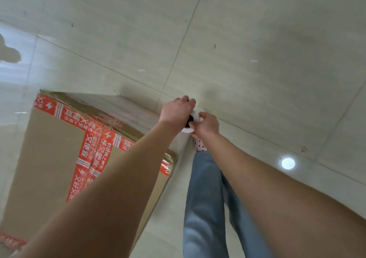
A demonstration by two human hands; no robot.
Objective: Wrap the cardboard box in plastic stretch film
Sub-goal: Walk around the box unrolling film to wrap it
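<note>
A large cardboard box (49, 148) with red printed tape stands on the floor at the lower left. Clear stretch film (136, 115) covers its far side and runs to a white film roll (195, 117) held upright past the box's right corner. My left hand (175, 110) grips the roll's top from the left. My right hand (207, 126) grips it from the right. Both arms reach out over the box's right edge. Most of the roll is hidden behind my hands.
Pale tiled floor (257, 59) spreads all around. My legs in blue jeans (204, 198) and a dotted slipper (200, 146) stand just right of the box. A bright light reflection (288, 163) shows on the floor at right.
</note>
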